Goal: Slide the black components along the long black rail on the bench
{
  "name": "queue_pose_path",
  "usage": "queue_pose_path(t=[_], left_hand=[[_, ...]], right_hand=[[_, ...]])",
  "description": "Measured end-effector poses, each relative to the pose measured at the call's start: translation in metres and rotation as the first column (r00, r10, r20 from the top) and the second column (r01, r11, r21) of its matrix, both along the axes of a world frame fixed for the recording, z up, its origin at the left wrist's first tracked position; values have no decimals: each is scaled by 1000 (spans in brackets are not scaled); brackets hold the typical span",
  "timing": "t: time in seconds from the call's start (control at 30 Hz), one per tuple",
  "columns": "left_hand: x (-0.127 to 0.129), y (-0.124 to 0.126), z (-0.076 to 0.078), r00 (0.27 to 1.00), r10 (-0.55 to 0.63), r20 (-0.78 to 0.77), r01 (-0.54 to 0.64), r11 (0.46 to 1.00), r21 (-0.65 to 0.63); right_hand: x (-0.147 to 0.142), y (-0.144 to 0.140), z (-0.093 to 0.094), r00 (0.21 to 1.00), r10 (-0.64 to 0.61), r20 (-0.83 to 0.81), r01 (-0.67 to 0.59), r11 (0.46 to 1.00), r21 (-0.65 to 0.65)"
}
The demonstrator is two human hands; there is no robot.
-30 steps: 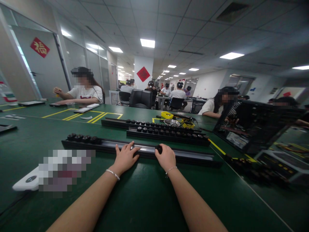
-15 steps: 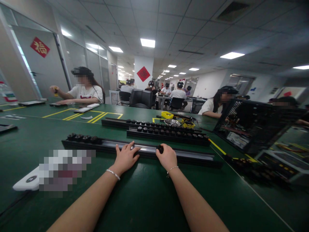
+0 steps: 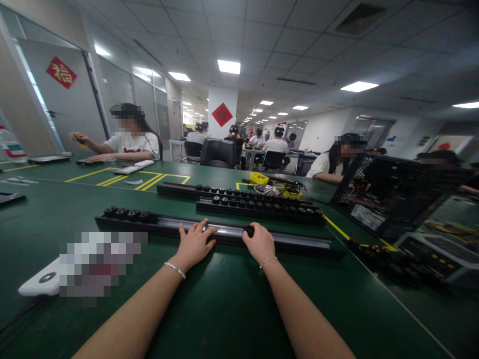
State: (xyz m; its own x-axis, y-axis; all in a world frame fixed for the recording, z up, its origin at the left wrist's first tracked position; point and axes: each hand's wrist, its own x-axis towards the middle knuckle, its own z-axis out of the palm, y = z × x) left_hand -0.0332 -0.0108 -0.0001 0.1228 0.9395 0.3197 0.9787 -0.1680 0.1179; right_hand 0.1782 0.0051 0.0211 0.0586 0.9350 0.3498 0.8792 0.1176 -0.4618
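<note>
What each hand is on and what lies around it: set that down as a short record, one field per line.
Left hand: spread, fingers on the near rail
Right hand: closed on a small black part at that rail
Near rail's left end: row of black parts
Beyond: middle rail and far rail, both bearing parts
Table's left: white item, partly pixelated
Table's right: open black case

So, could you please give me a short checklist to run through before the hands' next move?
1. Left hand at the nearest rail: ok, fingers spread over its channel.
2. Right hand holding the small black part: ok, held at the fingertips.
3. That part seated in the channel: cannot tell, the hand partly hides it.
4. Four black pieces clear of the hands: ok, grouped at the rail's left end.
</note>
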Motion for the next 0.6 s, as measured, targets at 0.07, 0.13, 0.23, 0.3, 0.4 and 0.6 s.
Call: queue_pose_path(t=[0.07, 0.13, 0.23, 0.3, 0.4, 0.6], left_hand=[[0, 0, 0, 1000, 0, -2, 0, 1000, 3], [0, 0, 0, 1000, 1, -6, -1, 1000, 2], [0, 0, 1, 1000, 6, -10, -6, 1000, -9], [0, 0, 1, 1000, 7, -10, -7, 1000, -10], [-1, 0, 0, 1000, 6, -7, -6, 1000, -1], [-2, 1, -2, 1000, 1, -9, -1, 1000, 4]], right_hand=[[0, 0, 0, 1000, -4, 2, 4, 1000, 4], [0, 0, -1, 1000, -15, 14, 15, 1000, 10], [-1, 0, -1, 999, -34, 38, 33, 999, 14], [-1, 0, -1, 998, -41, 43, 41, 999, 11], [-1, 0, -1, 998, -43, 36, 43, 999, 3], [1, 1, -2, 999, -49, 20, 49, 999, 6]])
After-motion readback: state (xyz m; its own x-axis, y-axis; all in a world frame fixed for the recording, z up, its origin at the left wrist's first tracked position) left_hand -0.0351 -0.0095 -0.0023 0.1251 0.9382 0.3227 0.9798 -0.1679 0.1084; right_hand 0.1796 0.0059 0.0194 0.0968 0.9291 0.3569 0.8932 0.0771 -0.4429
